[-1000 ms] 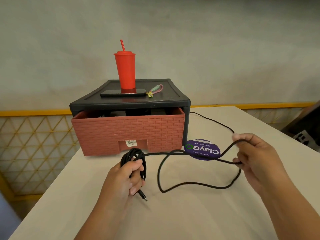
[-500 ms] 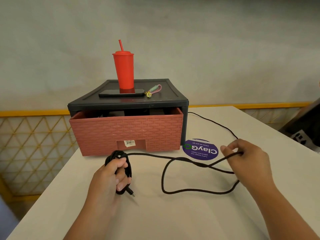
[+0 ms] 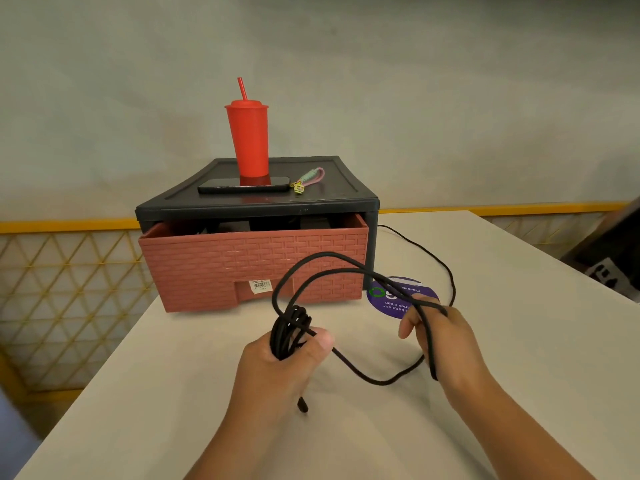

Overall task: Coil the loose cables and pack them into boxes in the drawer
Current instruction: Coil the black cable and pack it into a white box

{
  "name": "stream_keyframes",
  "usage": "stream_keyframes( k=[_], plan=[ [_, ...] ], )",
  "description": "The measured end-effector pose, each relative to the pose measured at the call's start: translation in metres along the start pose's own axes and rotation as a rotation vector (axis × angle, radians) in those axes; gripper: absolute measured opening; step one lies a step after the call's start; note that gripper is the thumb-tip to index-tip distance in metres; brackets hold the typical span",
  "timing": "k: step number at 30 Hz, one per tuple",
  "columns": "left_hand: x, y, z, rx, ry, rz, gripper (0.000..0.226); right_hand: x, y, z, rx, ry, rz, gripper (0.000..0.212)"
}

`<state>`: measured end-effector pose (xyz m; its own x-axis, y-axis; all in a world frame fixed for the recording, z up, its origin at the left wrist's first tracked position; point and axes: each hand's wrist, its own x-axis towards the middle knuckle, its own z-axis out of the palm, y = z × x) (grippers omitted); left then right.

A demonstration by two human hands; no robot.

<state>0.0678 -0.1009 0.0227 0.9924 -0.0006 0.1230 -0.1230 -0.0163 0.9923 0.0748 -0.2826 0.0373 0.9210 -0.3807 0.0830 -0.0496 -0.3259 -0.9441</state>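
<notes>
Cable, black and thin, is partly wound into a small bundle of several loops. The left hand grips that bundle just above the table, with the fingers curled round it and the thumb pressed across the front. The plug end hangs out below this fist, close to the tabletop.

From the bundle two strands arch up in front of the drawer and run over to the right hand. That hand is held up near the left one with its fingers bent. One strand passes between thumb and forefinger and lies down across the hand toward the wrist. How tightly those fingers close on it cannot be told. Another length sags in a slack loop between the two hands. The rest trails on the table past a round purple sticker and curves back toward the right side of the black cabinet.

The reddish drawer, moulded in a woven pattern, is pulled out a little from the cabinet. Dark shapes show inside it, too shadowed to make out. On the cabinet top stand a red cup with a straw, a dark phone lying flat just in front of it, and a key strap just beside the phone. A yellow mesh railing runs behind the table.
</notes>
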Motion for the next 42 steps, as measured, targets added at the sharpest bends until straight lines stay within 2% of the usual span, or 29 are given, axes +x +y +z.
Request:
stream_keyframes(
  k=[1, 4, 5, 7, 9, 11, 12, 15, 17, 21, 25, 34, 42],
  plan=[
    [0.000, 0.001, 0.001, -0.047, -0.031, -0.029, 0.018, 0.000, 0.001, 0.002, -0.012, 0.002, -0.011, 0.033],
    [-0.002, -0.003, -0.003, -0.238, -0.218, -0.103, 0.041, 0.003, 0.007, 0.002, -0.067, 0.048, -0.043, 0.038],
    [-0.002, -0.003, -0.008, -0.371, -0.336, -0.139, 0.042, 0.005, 0.007, -0.002, -0.093, 0.082, -0.054, 0.040],
    [0.002, -0.001, -0.018, -0.721, -0.703, -0.168, 0.040, 0.009, 0.007, -0.013, -0.183, 0.197, -0.070, 0.037],
    [0.005, 0.003, -0.027, -0.955, -1.016, -0.069, 0.043, 0.016, 0.009, -0.028, -0.273, 0.343, -0.086, 0.037],
    [0.004, 0.010, -0.031, -0.982, -1.101, 0.050, 0.038, 0.026, 0.014, -0.040, -0.216, 0.422, -0.055, 0.044],
    [0.002, 0.012, -0.030, -0.988, -1.112, 0.094, 0.035, 0.033, 0.017, -0.044, -0.099, 0.428, 0.018, 0.044],
    [0.002, 0.014, -0.033, -1.112, -1.083, 0.106, 0.039, 0.044, 0.019, -0.057, 0.493, 0.359, 0.336, 0.032],
    [0.009, 0.011, -0.041, -1.165, -1.042, 0.089, 0.044, 0.045, 0.023, -0.066, 0.720, 0.304, 0.390, 0.026],
    [0.025, -0.002, -0.055, -1.191, -0.949, 0.048, 0.054, 0.042, 0.028, -0.078, 0.962, 0.214, 0.389, 0.026],
    [0.040, -0.015, -0.071, -1.214, -0.925, 0.035, 0.066, 0.044, 0.030, -0.083, 1.100, 0.240, 0.370, 0.026],
    [0.049, -0.024, -0.092, -1.187, -0.863, 0.080, 0.068, 0.048, 0.045, -0.103, 1.334, 0.424, 0.333, 0.029],
    [0.056, -0.031, -0.127, -1.191, -0.725, 0.148, 0.073, 0.057, 0.067, -0.128, 1.291, 0.549, 0.350, 0.029]
  ],
)
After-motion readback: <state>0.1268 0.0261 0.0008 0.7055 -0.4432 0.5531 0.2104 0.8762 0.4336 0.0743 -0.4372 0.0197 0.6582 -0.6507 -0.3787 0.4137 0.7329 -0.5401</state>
